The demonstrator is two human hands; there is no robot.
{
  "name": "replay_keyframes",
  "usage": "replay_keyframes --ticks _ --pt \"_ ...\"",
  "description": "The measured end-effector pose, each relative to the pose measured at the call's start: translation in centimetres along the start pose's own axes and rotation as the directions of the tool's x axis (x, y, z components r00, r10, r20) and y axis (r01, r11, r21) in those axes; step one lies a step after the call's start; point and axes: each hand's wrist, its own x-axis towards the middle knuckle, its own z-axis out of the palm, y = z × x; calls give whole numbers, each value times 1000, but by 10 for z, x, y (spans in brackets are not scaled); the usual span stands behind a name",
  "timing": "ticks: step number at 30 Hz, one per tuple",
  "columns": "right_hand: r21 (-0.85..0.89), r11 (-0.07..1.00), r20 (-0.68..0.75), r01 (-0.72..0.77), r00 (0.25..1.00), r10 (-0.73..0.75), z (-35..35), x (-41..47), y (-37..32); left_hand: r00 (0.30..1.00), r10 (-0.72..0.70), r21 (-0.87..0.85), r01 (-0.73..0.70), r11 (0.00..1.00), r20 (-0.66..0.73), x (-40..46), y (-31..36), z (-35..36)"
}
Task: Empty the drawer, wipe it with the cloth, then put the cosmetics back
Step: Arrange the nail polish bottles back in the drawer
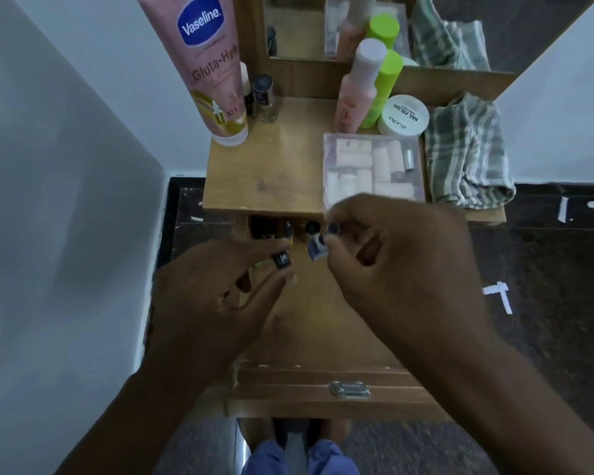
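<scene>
Head view, over the open wooden drawer [323, 330]: my right hand [402, 269] pinches a small dark-capped nail polish bottle [317, 247] at its fingertips, long axis tilted, cap away from me. My left hand [216, 296] grips a small black-topped cosmetic [281, 260] between thumb and fingers. More dark bottles [271, 228] stand just beyond both.

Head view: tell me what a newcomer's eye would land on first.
The big pink Vaseline tube standing at the table's back left stands out first. Then the two hands over the open drawer: the left hand pinches a small dark bottle, the right hand a blue-grey one. A checked cloth lies at the right.
</scene>
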Motion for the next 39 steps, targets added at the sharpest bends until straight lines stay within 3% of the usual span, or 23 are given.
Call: replay_keyframes --ticks 4,10,15,21,36,39 --pt "-29 999 51 -47 998 48 27 -14 24 986 163 160 -154 975 -45 -8 4 18" --pt "-49 997 88 -67 994 71 56 -14 56 993 117 38 -116 992 -8 -2 -12 56" --pt "6 996 57 -85 995 84 72 -11 71 1000 24 209 -21 978 -10 9 -11 66" --pt "9 995 90 -96 991 95 88 -6 74 1000 1 265 6 964 -27 10 -5 74" --pt "-34 997 142 -72 987 76 83 -4 64 1000 -15 221 14 975 3 12 -4 72" --pt "-31 999 94 -39 995 42 65 -4 53 1000 16 191 -13 982 -13 10 1 62"
